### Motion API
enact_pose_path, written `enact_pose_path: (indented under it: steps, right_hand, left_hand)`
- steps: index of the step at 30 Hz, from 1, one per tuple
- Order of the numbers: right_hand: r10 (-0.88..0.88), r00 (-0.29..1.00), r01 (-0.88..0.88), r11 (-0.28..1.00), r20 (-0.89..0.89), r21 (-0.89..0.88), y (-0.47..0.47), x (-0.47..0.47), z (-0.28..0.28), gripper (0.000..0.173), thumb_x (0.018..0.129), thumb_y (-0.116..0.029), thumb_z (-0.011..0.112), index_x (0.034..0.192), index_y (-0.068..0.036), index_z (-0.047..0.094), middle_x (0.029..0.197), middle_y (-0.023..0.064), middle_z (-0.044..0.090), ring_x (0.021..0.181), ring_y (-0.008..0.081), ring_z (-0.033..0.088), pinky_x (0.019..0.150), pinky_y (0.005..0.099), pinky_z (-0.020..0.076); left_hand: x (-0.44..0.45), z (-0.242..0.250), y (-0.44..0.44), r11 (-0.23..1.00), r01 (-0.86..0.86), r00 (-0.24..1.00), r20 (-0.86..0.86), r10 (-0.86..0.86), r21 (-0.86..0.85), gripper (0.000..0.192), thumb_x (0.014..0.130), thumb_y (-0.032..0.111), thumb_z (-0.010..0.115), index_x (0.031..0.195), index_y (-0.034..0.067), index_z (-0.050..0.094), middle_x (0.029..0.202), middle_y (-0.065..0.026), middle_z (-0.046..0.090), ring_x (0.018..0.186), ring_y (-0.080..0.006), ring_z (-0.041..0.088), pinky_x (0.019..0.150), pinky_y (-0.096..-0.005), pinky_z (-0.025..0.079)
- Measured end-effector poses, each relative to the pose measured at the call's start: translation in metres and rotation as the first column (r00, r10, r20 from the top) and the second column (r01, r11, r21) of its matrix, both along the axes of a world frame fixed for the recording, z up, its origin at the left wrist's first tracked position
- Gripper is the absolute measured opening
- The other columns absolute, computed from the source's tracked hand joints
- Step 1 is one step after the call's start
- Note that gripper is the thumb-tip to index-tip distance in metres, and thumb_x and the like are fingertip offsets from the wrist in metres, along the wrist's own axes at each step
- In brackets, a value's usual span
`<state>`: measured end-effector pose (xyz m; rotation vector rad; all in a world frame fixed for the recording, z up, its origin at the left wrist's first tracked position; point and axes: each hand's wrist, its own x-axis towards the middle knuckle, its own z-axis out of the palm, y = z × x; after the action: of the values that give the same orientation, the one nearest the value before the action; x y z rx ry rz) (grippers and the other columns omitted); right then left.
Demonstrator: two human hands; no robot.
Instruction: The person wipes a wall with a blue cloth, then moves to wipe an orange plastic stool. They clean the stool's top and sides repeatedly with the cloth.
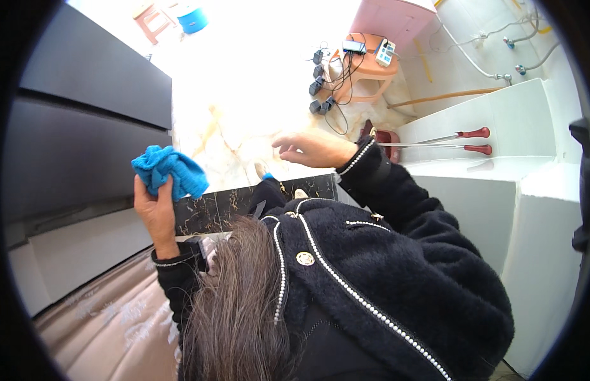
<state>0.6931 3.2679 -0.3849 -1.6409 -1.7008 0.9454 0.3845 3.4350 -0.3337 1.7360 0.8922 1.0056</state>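
Note:
A crumpled blue cloth [170, 171] is gripped between the thumb and fingers of my left hand [156, 209], beside the dark grey front of a cabinet or appliance [92, 147]. My right hand [316, 149] hangs over the pale marbled floor with its fingers loosely bent and nothing in it. Both sleeves are black with beaded cuffs. Between the hands and below them lie a black marbled threshold [204, 214] and my shoes, partly hidden by my clothes.
An orange plastic stool [371, 66] holds a power strip [385, 52] and a phone-like device [354, 46]; black adapters [315, 88] and cables lie beside it. Red-handled tools [476, 149] lean near a white ledge at the right. A patterned curtain [119, 314] hangs lower left.

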Motion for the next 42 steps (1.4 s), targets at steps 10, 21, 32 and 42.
enact_pose_path:
  steps: [10,21,32,42]
  right_hand:
    - [-0.135,0.945,0.181,0.974,0.299,-0.132,0.048,0.109,0.013,0.031,0.094,-0.021,0.062,0.119,-0.002,0.065,0.100,0.0167,0.072,0.092,0.0314,0.069,0.081,0.0402,0.0539]
    - [-0.662,0.696,0.718,0.649,0.278,-0.252,0.122,0.151,-0.019,0.027,0.093,-0.014,0.063,0.114,0.002,0.066,0.097,0.0193,0.070,0.089,0.0331,0.069,0.078,0.0364,0.0534]
    - [-0.476,0.859,0.506,0.843,0.189,-0.180,0.342,0.316,-0.041,0.029,0.094,-0.015,0.062,0.119,0.000,0.064,0.101,0.0174,0.070,0.091,0.0303,0.069,0.081,0.0363,0.0531]
    - [-0.084,0.934,0.109,0.993,0.347,-0.053,0.578,0.424,-0.024,0.028,0.096,-0.022,0.058,0.118,-0.005,0.064,0.107,0.0167,0.068,0.094,0.0353,0.066,0.081,0.0434,0.0525]
  left_hand:
    - [-0.018,0.093,0.245,0.892,0.398,0.850,-0.451,-0.271,0.214,0.046,0.096,0.003,0.064,0.140,-0.001,0.050,0.116,-0.0052,0.061,0.105,-0.0129,0.057,0.094,-0.0273,0.044]
    - [0.174,0.050,0.456,0.797,0.559,0.808,-0.366,-0.463,0.227,0.035,0.085,-0.004,0.065,0.120,0.002,0.064,0.103,-0.0092,0.068,0.092,-0.0150,0.064,0.083,-0.0285,0.050]
    - [0.217,0.001,0.543,0.952,0.299,0.868,-0.431,-0.245,0.062,0.034,0.083,-0.008,0.065,0.115,0.002,0.065,0.098,-0.0078,0.066,0.091,-0.0153,0.064,0.081,-0.0259,0.050]
    - [0.286,-0.055,0.578,0.948,0.290,0.844,-0.432,-0.317,-0.129,0.034,0.076,-0.009,0.064,0.109,0.000,0.064,0.112,-0.0128,0.065,0.107,-0.0263,0.064,0.093,-0.0325,0.049]
